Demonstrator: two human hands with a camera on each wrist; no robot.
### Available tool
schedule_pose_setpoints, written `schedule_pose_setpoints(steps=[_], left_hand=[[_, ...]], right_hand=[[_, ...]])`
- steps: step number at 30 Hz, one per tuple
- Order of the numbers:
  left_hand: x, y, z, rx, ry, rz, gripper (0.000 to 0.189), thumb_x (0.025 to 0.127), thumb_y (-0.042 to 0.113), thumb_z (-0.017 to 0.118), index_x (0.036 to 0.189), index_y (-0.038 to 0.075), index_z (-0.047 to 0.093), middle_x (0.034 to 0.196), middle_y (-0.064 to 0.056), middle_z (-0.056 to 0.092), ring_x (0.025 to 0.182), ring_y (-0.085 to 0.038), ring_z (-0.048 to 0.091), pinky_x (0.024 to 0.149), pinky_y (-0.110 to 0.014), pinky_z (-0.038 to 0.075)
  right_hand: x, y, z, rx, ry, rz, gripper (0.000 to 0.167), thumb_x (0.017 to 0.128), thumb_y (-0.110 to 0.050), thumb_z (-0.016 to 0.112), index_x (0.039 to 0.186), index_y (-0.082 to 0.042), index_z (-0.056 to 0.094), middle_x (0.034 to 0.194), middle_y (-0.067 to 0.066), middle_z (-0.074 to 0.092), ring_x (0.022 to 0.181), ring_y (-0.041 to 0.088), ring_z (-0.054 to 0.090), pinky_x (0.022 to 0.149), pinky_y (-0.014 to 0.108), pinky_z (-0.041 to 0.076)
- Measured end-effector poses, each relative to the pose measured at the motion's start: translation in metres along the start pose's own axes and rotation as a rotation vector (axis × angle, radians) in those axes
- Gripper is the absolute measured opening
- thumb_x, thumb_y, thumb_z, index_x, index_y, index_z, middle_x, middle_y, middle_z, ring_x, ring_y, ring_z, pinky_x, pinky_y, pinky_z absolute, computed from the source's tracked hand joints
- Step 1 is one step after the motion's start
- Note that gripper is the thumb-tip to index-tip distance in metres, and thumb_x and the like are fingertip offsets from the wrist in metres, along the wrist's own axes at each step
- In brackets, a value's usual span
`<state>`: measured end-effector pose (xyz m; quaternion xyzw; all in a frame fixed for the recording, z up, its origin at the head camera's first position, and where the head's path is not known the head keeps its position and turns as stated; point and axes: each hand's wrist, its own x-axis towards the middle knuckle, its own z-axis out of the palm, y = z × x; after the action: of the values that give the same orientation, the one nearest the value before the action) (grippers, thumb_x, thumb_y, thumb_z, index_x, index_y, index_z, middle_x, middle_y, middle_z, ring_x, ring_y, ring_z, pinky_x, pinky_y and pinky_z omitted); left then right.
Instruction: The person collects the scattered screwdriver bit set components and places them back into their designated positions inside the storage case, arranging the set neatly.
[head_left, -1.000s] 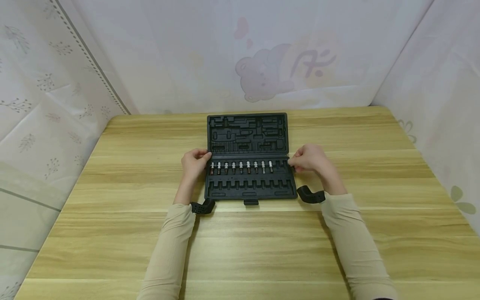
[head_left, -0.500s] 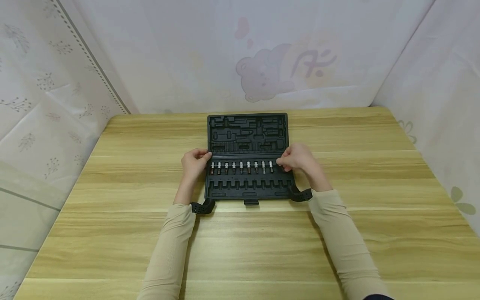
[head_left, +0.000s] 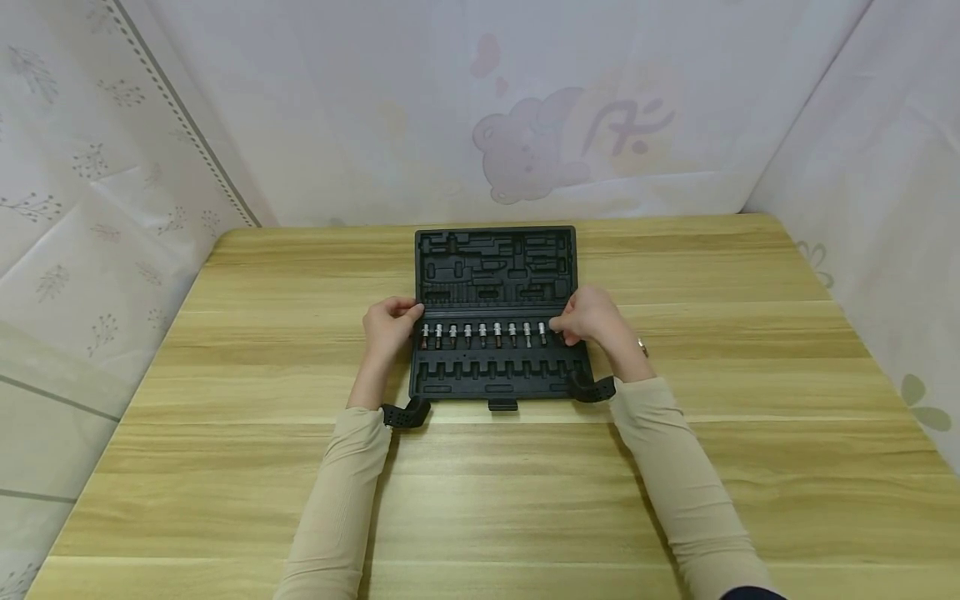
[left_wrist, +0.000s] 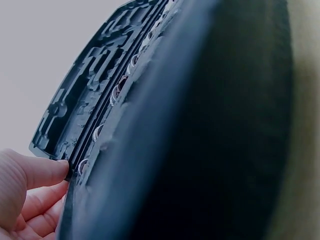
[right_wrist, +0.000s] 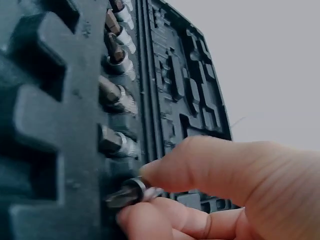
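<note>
From the head we look forward and down, well back, over the open case (head_left: 495, 312) and the tabletop (head_left: 517, 492). At each wrist we sit low and close, facing past the left fingers (left_wrist: 42, 202) or the right fingers (right_wrist: 155, 217) toward the case's lid (head_left: 495, 275), which all three views share.

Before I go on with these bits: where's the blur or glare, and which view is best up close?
Head: sharp overall, a pale sheen on the table, but the bit sockets look tiny. Left wrist: dark blur swallows the centre and right. Right wrist: best close-up, though the held socket in the right hand looks slightly soft.
</note>
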<state>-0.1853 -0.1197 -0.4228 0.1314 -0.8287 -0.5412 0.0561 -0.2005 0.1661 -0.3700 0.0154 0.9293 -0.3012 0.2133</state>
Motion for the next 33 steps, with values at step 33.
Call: schedule_pose_setpoints(steps=[33], left_hand=[[0.002,-0.001,0.002,-0.014,0.000,0.017,0.019,0.086,0.012,0.067,0.098,-0.003,0.070,0.085,-0.016,0.067,0.057,-0.007,0.053,0.053,-0.018,0.043]], right_hand=[[0.041,-0.022,-0.029,-0.288,-0.391,0.184,0.033,0.084,-0.021,0.072,0.098,0.007,0.061,0.061,0.002,0.060,0.050,0.008,0.054,0.052,0.021,0.044]])
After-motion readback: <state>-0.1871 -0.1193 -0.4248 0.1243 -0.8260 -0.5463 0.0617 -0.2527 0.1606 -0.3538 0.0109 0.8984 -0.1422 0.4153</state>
